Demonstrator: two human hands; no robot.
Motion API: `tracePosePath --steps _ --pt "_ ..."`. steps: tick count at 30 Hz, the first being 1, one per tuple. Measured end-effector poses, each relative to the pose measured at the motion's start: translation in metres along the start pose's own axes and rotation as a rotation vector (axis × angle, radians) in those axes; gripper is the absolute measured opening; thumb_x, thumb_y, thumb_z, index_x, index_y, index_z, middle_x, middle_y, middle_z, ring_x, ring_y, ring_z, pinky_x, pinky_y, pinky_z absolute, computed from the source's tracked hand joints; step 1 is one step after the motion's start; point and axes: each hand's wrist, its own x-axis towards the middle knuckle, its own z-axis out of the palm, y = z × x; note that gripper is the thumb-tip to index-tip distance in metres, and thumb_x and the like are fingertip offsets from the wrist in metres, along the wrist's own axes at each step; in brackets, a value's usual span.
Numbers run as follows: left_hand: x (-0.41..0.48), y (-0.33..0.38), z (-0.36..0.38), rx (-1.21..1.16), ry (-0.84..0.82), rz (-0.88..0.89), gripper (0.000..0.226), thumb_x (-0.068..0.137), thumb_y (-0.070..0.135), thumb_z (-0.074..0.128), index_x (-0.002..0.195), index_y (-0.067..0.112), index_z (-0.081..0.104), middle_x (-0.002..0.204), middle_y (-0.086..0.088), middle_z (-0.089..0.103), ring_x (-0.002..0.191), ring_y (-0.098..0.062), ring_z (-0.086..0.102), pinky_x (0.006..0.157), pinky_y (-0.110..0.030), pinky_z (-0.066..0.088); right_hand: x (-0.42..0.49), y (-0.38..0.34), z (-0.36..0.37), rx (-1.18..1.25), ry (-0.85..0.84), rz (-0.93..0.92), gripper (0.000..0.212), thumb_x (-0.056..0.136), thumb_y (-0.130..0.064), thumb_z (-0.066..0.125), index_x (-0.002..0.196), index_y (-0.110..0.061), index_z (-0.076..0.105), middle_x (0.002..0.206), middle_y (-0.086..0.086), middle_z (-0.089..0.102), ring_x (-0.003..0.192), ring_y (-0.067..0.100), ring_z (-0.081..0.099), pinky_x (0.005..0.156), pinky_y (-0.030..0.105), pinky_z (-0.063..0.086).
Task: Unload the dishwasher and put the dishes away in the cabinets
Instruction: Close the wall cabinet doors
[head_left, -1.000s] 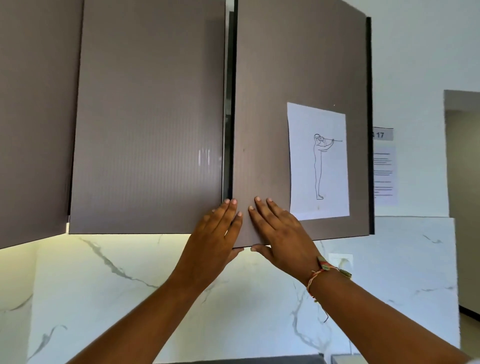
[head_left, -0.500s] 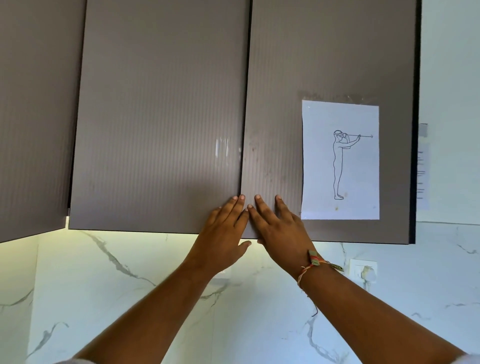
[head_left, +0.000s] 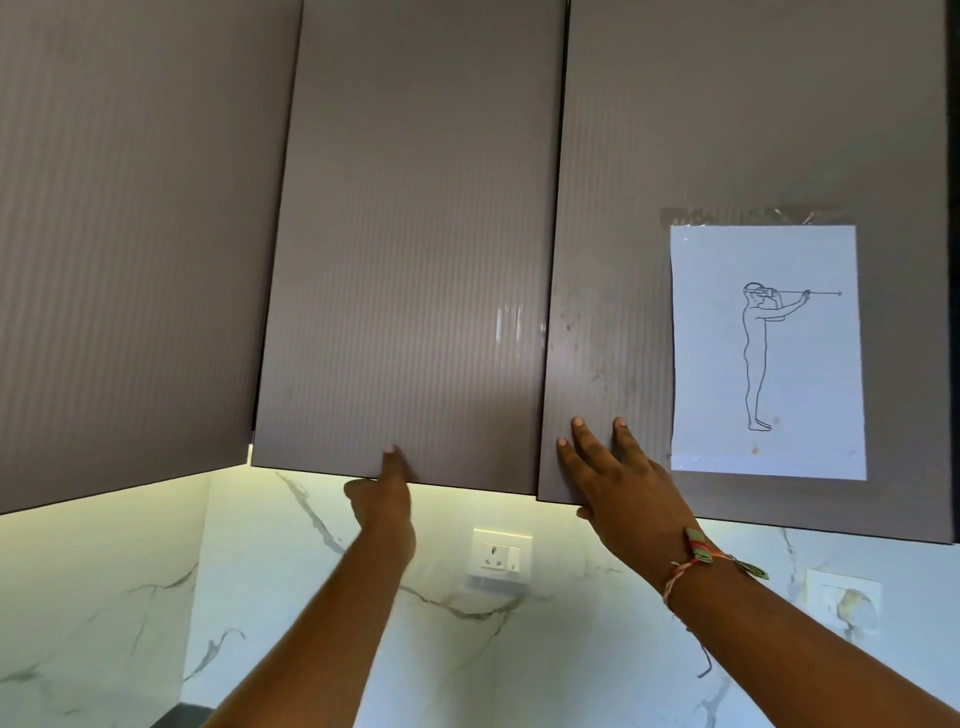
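Note:
Three brown ribbed upper cabinet doors fill the view, all closed. My left hand (head_left: 382, 493) is at the bottom edge of the middle cabinet door (head_left: 410, 270). One digit lies upright on the door's front, and the other fingers curl under the edge, out of sight. My right hand (head_left: 613, 478) lies flat on the lower left corner of the right cabinet door (head_left: 613, 171), fingers straight and spread, thumb just below its edge. No dishes are in view.
A taped paper sheet (head_left: 766, 353) with a line drawing of a figure hangs on the right door. Below the cabinets is a lit white marble backsplash (head_left: 270, 571) with a wall socket (head_left: 500, 557) and a second outlet (head_left: 841, 597). The left cabinet door (head_left: 130, 234) angles towards me.
The two doors have come together and now sit closed. My left hand has slid left along the middle door's bottom edge, away from my right hand, which stays on the right door.

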Motion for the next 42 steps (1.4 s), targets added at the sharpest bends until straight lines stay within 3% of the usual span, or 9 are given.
tracePosePath --steps 4,12,18,23,30,34,37,40,42 --pt "0.018 0.015 -0.027 -0.473 -0.244 -0.092 0.039 0.096 0.031 0.059 0.125 0.007 0.052 0.124 -0.015 0.062 0.112 -0.033 0.061 0.102 -0.046 0.047 0.0 0.001 0.0 -0.009 -0.001 -0.024 0.083 0.097 -0.044 0.052 0.156 -0.028 -0.004 0.164 0.002 -0.012 0.148 0.045 -0.004 0.112 0.052 0.032" --pt "-0.009 0.012 -0.041 -0.584 -0.163 -0.034 0.033 0.101 0.033 0.047 0.122 0.009 0.055 0.121 -0.013 0.066 0.107 -0.025 0.066 0.095 -0.038 0.053 -0.001 -0.002 0.009 -0.013 0.008 -0.054 0.084 0.092 -0.051 0.057 0.154 -0.04 0.001 0.163 0.01 -0.016 0.144 0.055 -0.006 0.11 0.061 0.029" --pt "-0.064 0.013 -0.073 -0.44 -0.145 0.132 0.03 0.1 0.032 0.049 0.115 0.009 0.061 0.118 -0.011 0.068 0.107 -0.018 0.066 0.099 -0.032 0.05 -0.007 -0.014 0.01 -0.011 0.037 -0.004 0.087 0.09 -0.052 0.059 0.155 -0.036 0.004 0.163 0.014 -0.014 0.142 0.058 -0.002 0.11 0.062 0.028" --pt "-0.132 0.012 -0.084 -0.372 -0.134 0.352 0.033 0.097 0.031 0.053 0.123 0.011 0.057 0.12 -0.004 0.068 0.109 -0.013 0.066 0.094 -0.023 0.051 -0.012 -0.021 0.013 0.039 0.037 0.052 0.091 0.08 -0.051 0.073 0.154 -0.032 0.022 0.163 0.015 0.008 0.14 0.06 0.013 0.103 0.062 0.039" --pt "-0.197 -0.003 -0.081 -0.013 -0.11 0.569 0.027 0.082 0.036 0.063 0.105 0.022 0.069 0.103 0.007 0.074 0.103 -0.013 0.068 0.094 -0.028 0.049 -0.001 -0.02 0.013 0.031 0.0 0.061 0.081 0.095 -0.051 0.052 0.156 -0.031 0.003 0.164 0.009 -0.012 0.144 0.055 0.0 0.111 0.06 0.028" --pt "-0.226 -0.003 -0.072 0.185 -0.054 0.615 0.007 0.086 0.026 0.067 0.092 0.025 0.07 0.092 0.02 0.068 0.088 0.016 0.059 0.069 0.003 0.038 -0.004 -0.019 0.007 0.11 -0.021 0.076 0.076 0.095 -0.054 0.049 0.156 -0.033 0.008 0.165 0.006 -0.009 0.145 0.052 0.0 0.112 0.058 0.028" --pt "-0.244 -0.008 -0.066 0.272 -0.065 0.617 0.037 0.078 0.04 0.063 0.107 0.018 0.069 0.105 0.007 0.068 0.091 0.001 0.061 0.075 0.0 0.042 -0.02 -0.019 -0.016 0.415 0.068 0.094 0.066 0.097 -0.061 0.031 0.155 -0.034 0.016 0.165 0.002 0.006 0.149 0.038 0.014 0.115 0.051 0.032" --pt "-0.253 -0.017 -0.065 0.437 -0.113 0.527 0.062 0.074 0.057 0.056 0.124 0.021 0.062 0.123 0.002 0.064 0.11 -0.018 0.06 0.097 -0.023 0.043 -0.062 -0.029 -0.064 1.087 0.289 0.101 0.064 0.093 -0.062 0.028 0.15 -0.034 0.031 0.159 -0.007 0.028 0.146 0.018 0.03 0.118 0.036 0.028" --pt "-0.267 -0.018 -0.065 0.594 -0.172 0.497 0.076 0.071 0.069 0.046 0.131 0.023 0.055 0.122 -0.001 0.064 0.11 -0.021 0.061 0.092 -0.015 0.043 -0.101 -0.032 -0.104 1.41 0.414 0.046 0.056 0.09 -0.071 0.03 0.141 -0.047 0.035 0.151 -0.021 0.038 0.14 0.006 0.038 0.116 0.034 0.033"
